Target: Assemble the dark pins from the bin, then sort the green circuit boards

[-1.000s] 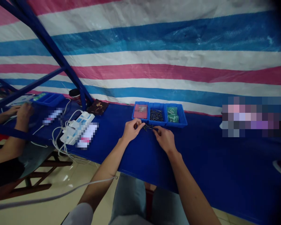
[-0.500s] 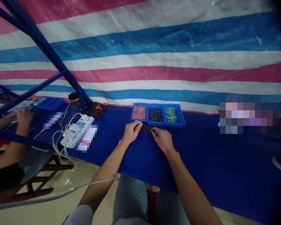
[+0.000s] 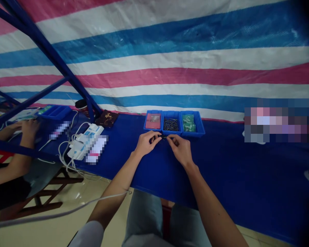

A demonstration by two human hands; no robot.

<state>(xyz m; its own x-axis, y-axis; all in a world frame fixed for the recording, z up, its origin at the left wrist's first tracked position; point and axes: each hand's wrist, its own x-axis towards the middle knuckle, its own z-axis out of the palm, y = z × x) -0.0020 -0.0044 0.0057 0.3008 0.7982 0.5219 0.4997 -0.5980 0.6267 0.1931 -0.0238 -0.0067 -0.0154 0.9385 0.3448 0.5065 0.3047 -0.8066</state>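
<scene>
My left hand (image 3: pixel 147 143) is closed, thumb against fingers, on a few thin dark screws (image 3: pixel 162 136) just in front of the blue bins. My right hand (image 3: pixel 179 148) faces it in a pinch, its fingertips at the other end of the same dark screws. How many are held is too small to tell. Right behind my hands, the middle bin (image 3: pixel 171 131) holds many loose dark screws (image 3: pixel 170 124). The left bin holds a pink piece (image 3: pixel 152 120) with a small clear packet on it. Green-and-clear packets (image 3: pixel 189 122) fill the right bin.
On the left lie a white power strip (image 3: pixel 84 142) with tangled cables and a dark brown packet (image 3: pixel 107 118). Blue frame bars (image 3: pixel 57 63) cross there. Beyond them, a co-worker's hands (image 3: pixel 28 127) work near another blue tray (image 3: pixel 57 112). A striped sheet (image 3: pixel 170 77) hangs behind the table.
My hands have come closer together, and the fingertips now meet around the dark screws. Half a second ago the screws lay spread on the table between the hands.
</scene>
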